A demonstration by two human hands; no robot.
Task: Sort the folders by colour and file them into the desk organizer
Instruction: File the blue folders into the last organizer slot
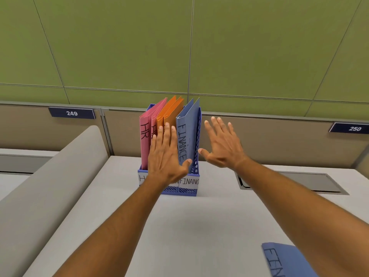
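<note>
Two pink folders, two orange folders, two blue folders

I see a pale grey matte surface running back to a beige partition. A blue plastic mesh desk organizer stands upright on it near the far edge, about midway along, holding pink, orange and blue folders. A blue paper folder with black lettering lies flat near the near right corner. A grey metal flap sits flush toward the far right.
</note>
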